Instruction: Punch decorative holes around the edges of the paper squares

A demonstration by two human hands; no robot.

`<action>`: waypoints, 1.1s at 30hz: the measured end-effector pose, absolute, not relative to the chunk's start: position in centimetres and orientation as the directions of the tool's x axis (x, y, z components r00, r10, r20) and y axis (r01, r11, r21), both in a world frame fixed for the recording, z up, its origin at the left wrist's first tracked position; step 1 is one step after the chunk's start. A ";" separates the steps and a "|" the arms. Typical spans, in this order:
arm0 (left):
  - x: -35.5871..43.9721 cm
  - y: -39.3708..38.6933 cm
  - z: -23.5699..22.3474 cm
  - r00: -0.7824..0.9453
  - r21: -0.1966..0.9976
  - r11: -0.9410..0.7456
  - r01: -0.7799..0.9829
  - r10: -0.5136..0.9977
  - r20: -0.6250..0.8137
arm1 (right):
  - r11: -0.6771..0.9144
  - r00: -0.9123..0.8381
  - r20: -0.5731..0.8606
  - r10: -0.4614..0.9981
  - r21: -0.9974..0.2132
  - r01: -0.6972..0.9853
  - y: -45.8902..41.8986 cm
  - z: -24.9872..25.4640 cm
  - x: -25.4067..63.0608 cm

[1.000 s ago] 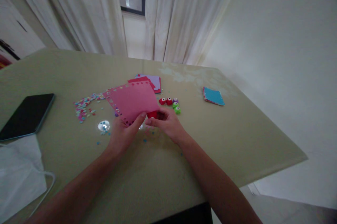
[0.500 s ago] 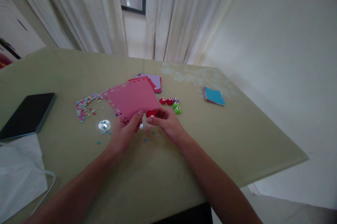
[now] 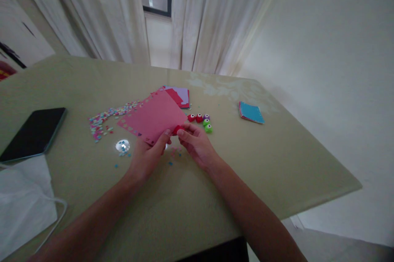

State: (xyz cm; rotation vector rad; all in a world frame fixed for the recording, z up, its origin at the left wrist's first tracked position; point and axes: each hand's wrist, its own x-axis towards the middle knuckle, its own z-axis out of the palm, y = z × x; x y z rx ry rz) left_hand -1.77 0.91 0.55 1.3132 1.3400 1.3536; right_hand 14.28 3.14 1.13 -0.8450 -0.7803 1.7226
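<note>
A pink sheet of paper (image 3: pixel 156 114) with small shapes punched along its edges is held above the table. My left hand (image 3: pixel 150 151) pinches its near edge, thumb on top. My right hand (image 3: pixel 197 143) is closed around a small red paper punch (image 3: pixel 177 130) at the sheet's near right corner; the fingers hide much of the punch. Beyond the right hand stand two red punches (image 3: pixel 195 118), a purple punch (image 3: pixel 206 117) and two green punches (image 3: pixel 207 126), all with big eyes.
Colourful paper confetti (image 3: pixel 104 120) is scattered left of the sheet. Paper cards (image 3: pixel 181 94) lie behind it, and a blue-topped card stack (image 3: pixel 251 112) rests to the right. At left are a black tablet (image 3: pixel 32 134), a white cloth-like item (image 3: pixel 24 204) and a white cord (image 3: pixel 60 212).
The pink sheet has turned slightly and its left corner has dropped lower. My right hand has shifted a little with the red punch, which now shows less of its eye.
</note>
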 end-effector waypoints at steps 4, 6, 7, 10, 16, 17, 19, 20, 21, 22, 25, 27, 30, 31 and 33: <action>-1.8 0.9 1.0 -0.149 0.972 -0.154 0.179 0.972 0.181 | -0.277 -0.257 -0.169 0.952 -0.833 -0.479 3.1 1.3 14.5; -1.9 0.9 1.1 -0.152 0.965 -0.170 0.200 0.968 0.202 | -0.280 -0.273 -0.162 0.948 -0.834 -0.476 3.1 1.4 14.6; -1.9 0.9 1.2 -0.151 0.963 -0.174 0.205 0.967 0.207 | -0.281 -0.279 -0.161 0.947 -0.835 -0.473 3.1 1.4 14.6; -2.0 1.1 1.2 -0.134 0.963 -0.180 0.199 0.969 0.209 | -0.283 -0.293 -0.160 0.943 -0.850 -0.444 3.0 1.6 14.8; -2.7 1.9 1.0 -0.012 0.970 -0.175 0.169 0.984 0.179 | -0.274 -0.334 -0.161 0.929 -0.904 -0.327 3.2 1.7 15.3; -2.8 2.0 1.0 0.004 0.971 -0.169 0.168 0.985 0.171 | -0.275 -0.336 -0.168 0.927 -0.912 -0.305 3.2 1.7 15.4; -3.2 2.3 1.1 0.046 0.973 -0.155 0.170 0.988 0.149 | -0.275 -0.340 -0.180 0.923 -0.927 -0.256 3.3 1.5 15.5; -3.3 2.4 1.2 0.072 0.975 -0.149 0.168 0.988 0.138 | -0.270 -0.342 -0.181 0.922 -0.934 -0.233 3.3 1.4 15.6; -3.5 2.5 1.2 0.100 0.976 -0.142 0.163 0.987 0.127 | -0.263 -0.346 -0.179 0.921 -0.941 -0.213 3.3 1.3 15.6; -3.6 2.7 1.3 0.123 0.978 -0.134 0.159 0.986 0.116 | -0.257 -0.353 -0.176 0.919 -0.946 -0.196 3.3 1.3 15.6; -3.9 2.9 1.4 0.144 0.980 -0.116 0.160 0.985 0.093 | -0.255 -0.363 -0.184 0.913 -0.954 -0.156 3.3 1.1 15.5; -4.1 2.9 1.4 0.149 0.978 -0.115 0.172 0.985 0.090 | -0.252 -0.366 -0.190 0.911 -0.959 -0.129 3.4 1.0 15.5; -4.4 2.9 1.4 0.165 0.976 -0.108 0.189 0.983 0.077 | -0.238 -0.381 -0.186 0.906 -0.967 -0.096 3.4 0.8 15.5; -4.5 2.9 1.4 0.167 0.976 -0.099 0.195 0.984 0.067 | -0.236 -0.388 -0.184 0.903 -0.967 -0.092 3.4 0.8 15.6; -4.7 2.9 1.3 0.165 0.975 -0.086 0.205 0.985 0.052 | -0.238 -0.399 -0.182 0.899 -0.967 -0.095 3.4 0.7 15.5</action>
